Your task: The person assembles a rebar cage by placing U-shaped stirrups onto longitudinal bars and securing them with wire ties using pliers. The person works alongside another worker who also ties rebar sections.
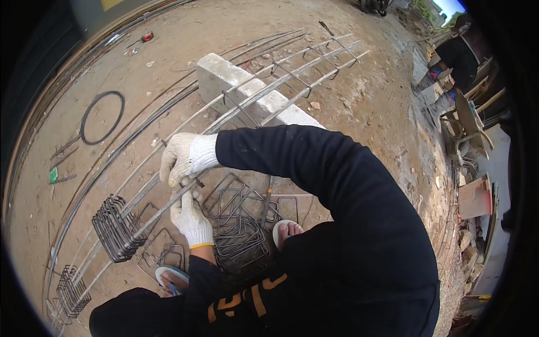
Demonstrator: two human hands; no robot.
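dark sleeves and a dark top with orange print fill the bottom of the view, hiding most of the ground below. two sandalled feet poke out, one [172,279] at lower left and one [285,230] right of centre, both partly cut off by clothing. between the feet lies a loose pile of stirrups [238,216], rectangular wire loops, overlapping so a count is hard.

left hand [192,220], white knit glove with yellow cuff, comes up from below with fingers curled closed around a long rebar [151,219]; exactly what the fingertips pinch is hidden by the other glove. right hand [182,157], also white gloved, reaches across from the right, curled down over the same bar just above the left hand; a short dark tool tip [199,182] sticks out beneath it, the rest is hidden.

the rebar runs with other parallel bars from lower left to upper right, forming a cage. a tight bundle of stirrups [117,227] hangs on the bars left of the hands, another bundle [72,291] sits further down left, partly cut off.

further up the bars rest on a concrete block [236,84]. a black hose ring [101,117] lies on the dirt to the left. far right, a person [460,53], mostly out of view.
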